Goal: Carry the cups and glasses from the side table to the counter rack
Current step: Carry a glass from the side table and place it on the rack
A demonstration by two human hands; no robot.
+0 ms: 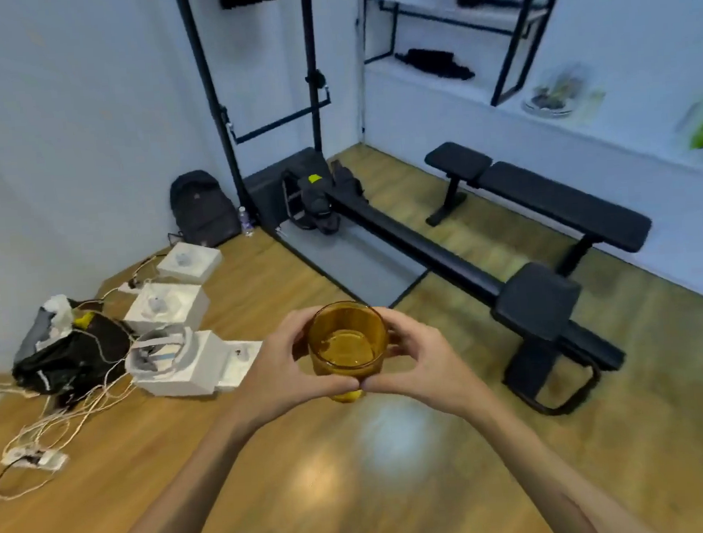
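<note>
An amber glass point(348, 347) is held upright in front of me, above the wooden floor. My left hand point(284, 369) grips its left side and my right hand point(421, 361) grips its right side, with the two thumbs meeting in front of the glass near its base. The glass looks empty. Neither the side table nor the counter rack is in view.
White boxes point(169, 306), a black bag point(71, 356) and tangled cables point(53, 424) lie on the floor at the left. A black weight bench point(545, 207) and a black frame point(423, 244) stand ahead and right. A backpack point(202, 208) leans on the wall. Bare wooden floor point(356, 474) stretches below my hands.
</note>
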